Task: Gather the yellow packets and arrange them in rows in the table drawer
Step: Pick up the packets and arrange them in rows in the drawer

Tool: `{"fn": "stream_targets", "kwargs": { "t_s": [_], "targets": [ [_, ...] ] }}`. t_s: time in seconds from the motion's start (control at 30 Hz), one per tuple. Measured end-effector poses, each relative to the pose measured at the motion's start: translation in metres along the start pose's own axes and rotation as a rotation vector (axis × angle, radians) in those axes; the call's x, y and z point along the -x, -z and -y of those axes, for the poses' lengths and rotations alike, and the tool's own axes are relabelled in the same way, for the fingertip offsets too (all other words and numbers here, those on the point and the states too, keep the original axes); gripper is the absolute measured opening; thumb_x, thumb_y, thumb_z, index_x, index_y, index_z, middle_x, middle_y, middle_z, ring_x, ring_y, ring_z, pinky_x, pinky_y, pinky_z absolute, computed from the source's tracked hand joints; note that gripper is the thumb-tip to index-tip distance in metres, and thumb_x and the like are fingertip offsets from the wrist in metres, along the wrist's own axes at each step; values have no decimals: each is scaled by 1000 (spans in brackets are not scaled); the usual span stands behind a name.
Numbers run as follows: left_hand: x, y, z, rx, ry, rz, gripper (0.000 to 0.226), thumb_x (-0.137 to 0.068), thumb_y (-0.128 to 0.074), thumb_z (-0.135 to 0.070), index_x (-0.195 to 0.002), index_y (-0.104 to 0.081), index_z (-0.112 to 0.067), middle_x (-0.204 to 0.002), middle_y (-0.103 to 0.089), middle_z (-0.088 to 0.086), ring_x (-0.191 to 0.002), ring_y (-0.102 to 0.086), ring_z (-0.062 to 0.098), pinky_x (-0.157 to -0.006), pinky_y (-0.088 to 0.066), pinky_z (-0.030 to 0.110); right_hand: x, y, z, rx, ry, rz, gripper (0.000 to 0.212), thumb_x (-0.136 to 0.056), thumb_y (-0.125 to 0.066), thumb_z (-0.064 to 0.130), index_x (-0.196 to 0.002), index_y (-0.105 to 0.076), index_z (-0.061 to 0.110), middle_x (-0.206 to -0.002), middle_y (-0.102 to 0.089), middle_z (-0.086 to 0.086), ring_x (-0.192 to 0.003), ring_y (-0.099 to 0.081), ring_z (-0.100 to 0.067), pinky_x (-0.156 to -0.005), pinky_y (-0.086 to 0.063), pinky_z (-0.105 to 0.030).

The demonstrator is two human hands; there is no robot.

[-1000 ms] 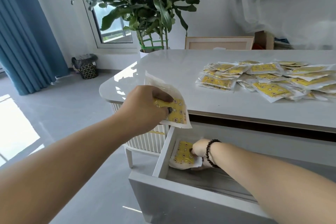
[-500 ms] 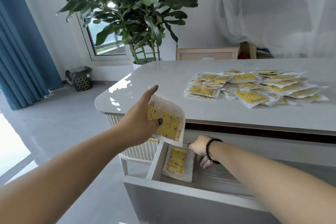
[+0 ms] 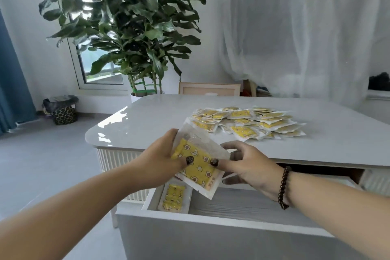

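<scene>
1. The left hand (image 3: 160, 154) grips the near edge of a flat clear-plastic packet with a yellow printed insert (image 3: 197, 162), thumb on its face and fingers curled behind it
2. The right hand (image 3: 247, 164) pinches the same packet at its right edge, thumb tip on the yellow print and the other fingers partly hidden behind the film
3. The packet is held tilted in the air, above the left end of the open white table drawer (image 3: 211, 219)
4. My judgement: the step is passing the packet to the right hand to lay it down; let the left hand release only once the right pinch is firm, then set it flat just beside the yellow packet already lying in the drawer's left corner (image 3: 174, 198), edges parallel, so a row starts straight
5. The film looks thin, glossy and slippery, with a wide clear margin around the star-and-moon yellow panel
6. A loose heap of matching yellow packets (image 3: 244, 122) waits on the pale glossy tabletop (image 3: 147, 116), well apart from the hands
</scene>
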State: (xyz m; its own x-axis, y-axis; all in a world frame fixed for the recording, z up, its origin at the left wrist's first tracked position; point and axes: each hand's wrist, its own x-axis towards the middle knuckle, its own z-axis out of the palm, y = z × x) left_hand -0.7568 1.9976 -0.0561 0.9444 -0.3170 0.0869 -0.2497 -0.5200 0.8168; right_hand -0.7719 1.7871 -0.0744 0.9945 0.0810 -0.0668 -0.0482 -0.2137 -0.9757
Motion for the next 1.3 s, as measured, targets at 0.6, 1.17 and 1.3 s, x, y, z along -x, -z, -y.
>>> {"fn": "stream_targets", "kwargs": {
  "t_s": [0.6,1.17,1.3],
  "targets": [
    [16,-7,7,97,45,57,29,-90,-65,-14,-115,-54,-23,-107,-73,-7,-97,-71,13,-88,-57,42,11,-16,-17,-149,87,-162,31,-77,-76,15,-103,-60,21,-103,-72,-4,-97,-69,-23,-92,-53,-46],
    [4,7,13,-55,114,234,26,-81,-76,-20,-105,-67,-17,-94,-77,-6,-83,-74,12,-81,-60,33,-1,-15,-18,89,83,111,5,-85,-66,13,-82,-68,10,-79,-72,-4,-69,-68,-15,-59,-58,-28],
    [3,12,11,-41,133,288,19,-81,-75,-24,-99,-71,-18,-91,-77,-4,-84,-74,13,-83,-59,33,-1,-11,-7,304,148,157,9,-86,-66,19,-83,-71,13,-79,-73,-4,-69,-69,-10,-58,-55,-21]
  ]
}}
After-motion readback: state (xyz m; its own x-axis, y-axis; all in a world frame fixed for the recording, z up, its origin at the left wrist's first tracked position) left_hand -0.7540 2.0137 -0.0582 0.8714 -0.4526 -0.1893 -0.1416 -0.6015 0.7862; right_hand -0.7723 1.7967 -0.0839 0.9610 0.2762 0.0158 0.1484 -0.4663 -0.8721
